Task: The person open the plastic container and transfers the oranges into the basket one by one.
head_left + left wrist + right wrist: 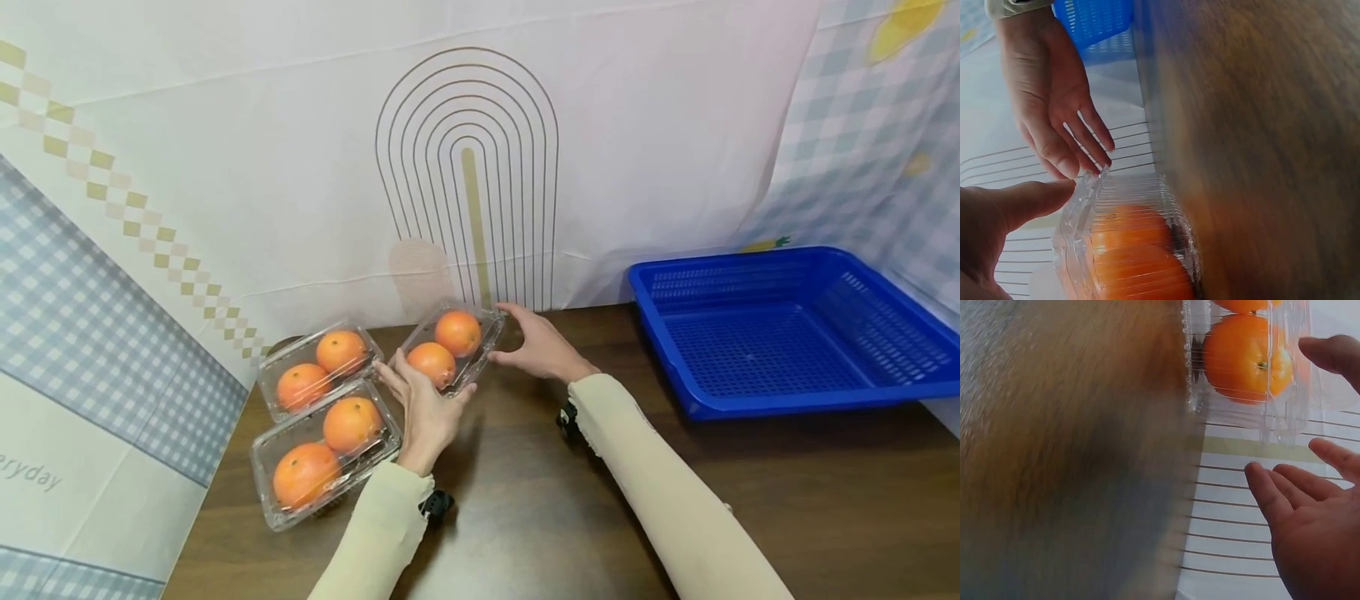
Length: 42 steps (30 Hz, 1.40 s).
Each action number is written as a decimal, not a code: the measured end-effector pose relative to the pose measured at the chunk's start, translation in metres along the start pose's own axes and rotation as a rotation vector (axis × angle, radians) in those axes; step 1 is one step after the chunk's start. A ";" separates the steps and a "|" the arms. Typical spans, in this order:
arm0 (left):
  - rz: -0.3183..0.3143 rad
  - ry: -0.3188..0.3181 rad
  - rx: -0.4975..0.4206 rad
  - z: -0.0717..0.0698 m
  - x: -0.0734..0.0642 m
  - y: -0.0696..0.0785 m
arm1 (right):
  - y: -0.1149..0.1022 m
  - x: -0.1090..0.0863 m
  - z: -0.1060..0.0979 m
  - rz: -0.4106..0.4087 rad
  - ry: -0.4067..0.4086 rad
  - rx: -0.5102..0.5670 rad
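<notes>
My left hand (427,412) grips a clear plastic clamshell box (474,367) holding two oranges (457,333), its thumb and fingers spanning the near end. The box is tilted and stands close to the back wall. In the left wrist view, the thumb presses along the edge of the box (1079,231). My right hand (543,343) is beside the far right end of that box, thumb and fingers spread. The right wrist view shows a gap between these fingers (1266,494) and the plastic. Two similar boxes of oranges, a rear one (273,387) and a front one (264,467), sit left of my left hand.
A blue plastic basket (678,367) with slotted sides stands on the right of the brown wooden table (525,517). A patterned cloth wall (615,150) rises along the table's back edge, and checked cloth (97,333) borders the left side.
</notes>
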<state>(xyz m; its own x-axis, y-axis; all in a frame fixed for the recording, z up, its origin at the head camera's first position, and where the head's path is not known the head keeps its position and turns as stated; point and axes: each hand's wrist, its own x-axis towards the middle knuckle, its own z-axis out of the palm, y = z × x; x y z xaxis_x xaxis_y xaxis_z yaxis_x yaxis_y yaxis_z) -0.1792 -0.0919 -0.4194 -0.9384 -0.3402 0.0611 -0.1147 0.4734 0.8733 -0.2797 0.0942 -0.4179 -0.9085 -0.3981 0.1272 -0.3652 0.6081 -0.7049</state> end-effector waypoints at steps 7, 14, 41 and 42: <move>-0.027 -0.007 -0.013 0.000 0.003 -0.001 | 0.004 0.003 0.003 -0.002 -0.059 0.118; -0.033 -0.035 0.008 -0.001 0.003 -0.001 | 0.006 -0.001 0.000 -0.012 -0.036 0.130; 0.128 -0.344 0.083 -0.005 0.002 -0.004 | 0.015 -0.069 -0.036 -0.011 0.008 0.032; 0.136 -0.358 0.086 -0.005 0.001 -0.003 | 0.016 -0.072 -0.038 -0.006 0.011 0.029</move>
<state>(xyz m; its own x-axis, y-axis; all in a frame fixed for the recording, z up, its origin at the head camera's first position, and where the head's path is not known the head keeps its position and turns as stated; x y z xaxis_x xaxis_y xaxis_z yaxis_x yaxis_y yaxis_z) -0.1781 -0.0979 -0.4198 -0.9995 0.0286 -0.0124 0.0059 0.5660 0.8244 -0.2280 0.1584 -0.4119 -0.9085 -0.3941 0.1387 -0.3644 0.5853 -0.7243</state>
